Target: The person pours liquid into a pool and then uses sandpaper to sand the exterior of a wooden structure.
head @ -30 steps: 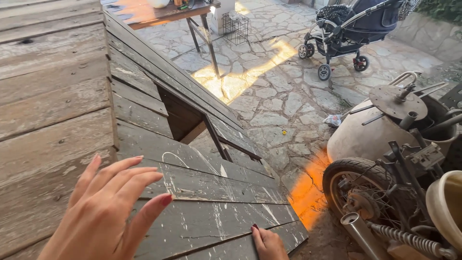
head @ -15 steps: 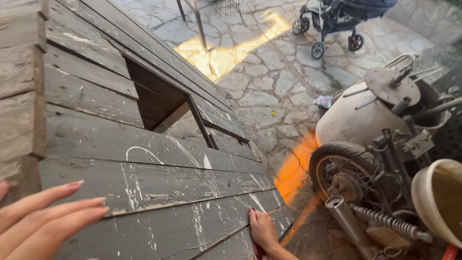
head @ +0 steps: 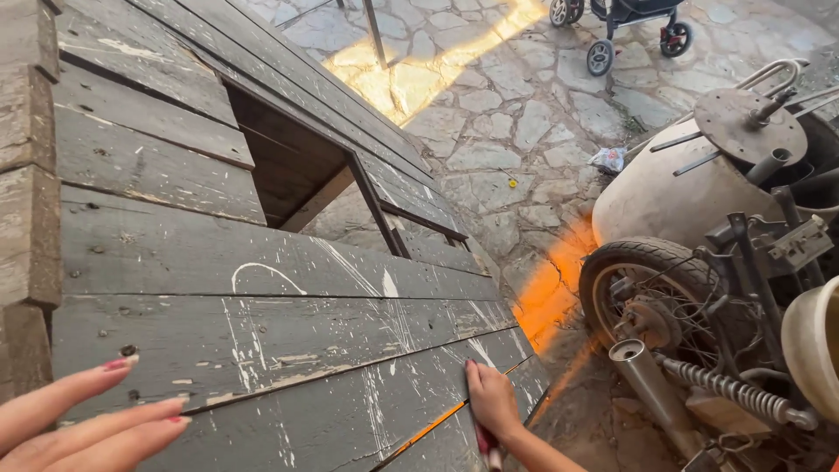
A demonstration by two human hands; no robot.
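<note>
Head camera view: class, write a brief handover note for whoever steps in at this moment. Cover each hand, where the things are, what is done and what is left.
Left hand: open, fingers spread, at the lower left edge of the dark plank wall, holding nothing.
Right hand: closed on a red-handled tool, pressed against a low plank near the wall's end.
Wall: grey planks with white scratch marks and a rectangular opening higher up.
Nearby: an old motorcycle to the right on stone paving.
Done and left: cannot be told from this view.

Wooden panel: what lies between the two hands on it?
Head view: only bare, paint-scratched grey planks lie between the left hand and the right hand.
</note>
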